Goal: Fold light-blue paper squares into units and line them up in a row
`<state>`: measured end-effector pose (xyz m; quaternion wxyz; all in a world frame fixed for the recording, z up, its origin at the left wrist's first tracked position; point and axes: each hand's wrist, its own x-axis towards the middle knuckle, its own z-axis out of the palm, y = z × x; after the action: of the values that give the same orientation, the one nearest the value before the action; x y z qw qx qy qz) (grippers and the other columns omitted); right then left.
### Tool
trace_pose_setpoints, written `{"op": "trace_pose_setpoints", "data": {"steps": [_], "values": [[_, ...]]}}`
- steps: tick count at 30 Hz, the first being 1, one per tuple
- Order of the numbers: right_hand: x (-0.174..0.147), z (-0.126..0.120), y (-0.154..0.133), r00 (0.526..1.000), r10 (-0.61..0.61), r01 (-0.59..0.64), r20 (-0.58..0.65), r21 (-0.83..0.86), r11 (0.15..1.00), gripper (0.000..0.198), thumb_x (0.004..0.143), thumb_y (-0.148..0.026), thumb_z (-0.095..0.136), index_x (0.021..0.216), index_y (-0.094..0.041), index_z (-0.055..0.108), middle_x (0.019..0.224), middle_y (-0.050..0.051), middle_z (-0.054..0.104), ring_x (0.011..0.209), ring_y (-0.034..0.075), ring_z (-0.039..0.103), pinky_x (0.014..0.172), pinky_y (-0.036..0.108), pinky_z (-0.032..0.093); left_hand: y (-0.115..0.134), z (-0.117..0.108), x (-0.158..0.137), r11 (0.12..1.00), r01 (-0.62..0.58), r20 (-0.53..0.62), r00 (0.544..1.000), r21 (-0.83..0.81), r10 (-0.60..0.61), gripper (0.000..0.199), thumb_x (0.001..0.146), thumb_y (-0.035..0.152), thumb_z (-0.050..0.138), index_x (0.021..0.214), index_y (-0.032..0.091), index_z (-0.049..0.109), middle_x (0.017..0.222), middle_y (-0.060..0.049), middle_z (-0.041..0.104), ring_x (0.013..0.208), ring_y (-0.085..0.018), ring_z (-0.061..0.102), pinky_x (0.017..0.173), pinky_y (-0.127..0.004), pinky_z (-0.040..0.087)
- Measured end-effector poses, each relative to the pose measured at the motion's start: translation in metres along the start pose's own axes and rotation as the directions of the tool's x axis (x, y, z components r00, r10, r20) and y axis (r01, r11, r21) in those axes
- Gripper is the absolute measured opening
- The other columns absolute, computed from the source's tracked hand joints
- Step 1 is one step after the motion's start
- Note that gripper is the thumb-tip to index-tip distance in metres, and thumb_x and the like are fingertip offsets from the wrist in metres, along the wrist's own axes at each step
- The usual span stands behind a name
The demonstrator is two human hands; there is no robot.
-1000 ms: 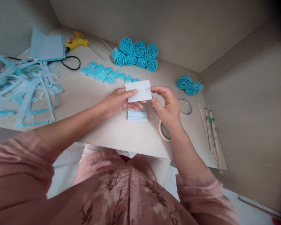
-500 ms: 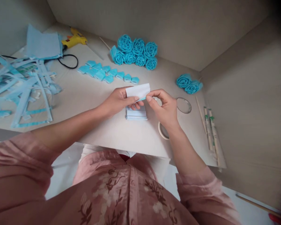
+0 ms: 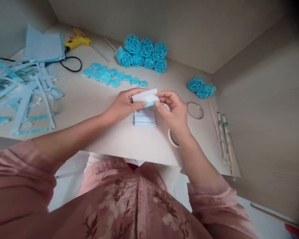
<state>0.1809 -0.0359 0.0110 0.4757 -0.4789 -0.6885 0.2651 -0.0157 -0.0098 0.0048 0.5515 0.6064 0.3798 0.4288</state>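
Two hands, our left (image 3: 124,103) and right (image 3: 173,112), pinch one white sheet (image 3: 144,95) above the worktop (image 3: 119,141), between front and back edges. Done: blue roses (image 3: 147,47) near the back edge. Remaining, we judge: this half-made fold, the white stack (image 3: 144,119) frontward. Versus half a second ago, more blue underside shows.

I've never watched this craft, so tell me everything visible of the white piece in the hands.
The white piece looks like thin fabric or paper, roughly rectangular, with a bright blue strip along its lower edge, apparently folded. Held aslant, its right end higher, it appears above the pale stack in view. The left hand grips its left part; the right hand pinches its right end.
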Motion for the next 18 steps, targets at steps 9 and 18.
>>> {"op": "trace_pose_setpoints", "data": {"steps": [9, 18], "values": [[0.001, 0.001, 0.009, 0.985, 0.059, -0.071, 0.161, 0.066, 0.995, 0.063, 0.085, -0.06, 0.07, 0.139, -0.03, 0.057, 0.095, 0.003, 0.071, 0.085, 0.021, 0.067, 0.082, 0.039, 0.059, 0.014, 0.002, -0.007, 0.981, -0.094, -0.002, 0.995, 0.172, 0.096, 0.047, 0.076, 0.022, 0.075, 0.122, 0.022, 0.071, 0.13, -0.006, 0.069, 0.086, -0.016, 0.064, 0.073, -0.025, 0.049], [0.002, 0.001, 0.012, 0.986, 0.045, -0.06, 0.162, 0.09, 0.994, 0.063, 0.081, -0.058, 0.075, 0.134, -0.026, 0.063, 0.135, 0.007, 0.067, 0.104, 0.025, 0.068, 0.091, 0.043, 0.059, -0.003, 0.001, 0.002, 0.982, -0.181, 0.002, 0.983, -0.047, 0.181, 0.064, 0.072, 0.03, 0.084, 0.132, 0.025, 0.064, 0.12, -0.006, 0.068, 0.111, -0.026, 0.065, 0.086, -0.033, 0.052]]}}
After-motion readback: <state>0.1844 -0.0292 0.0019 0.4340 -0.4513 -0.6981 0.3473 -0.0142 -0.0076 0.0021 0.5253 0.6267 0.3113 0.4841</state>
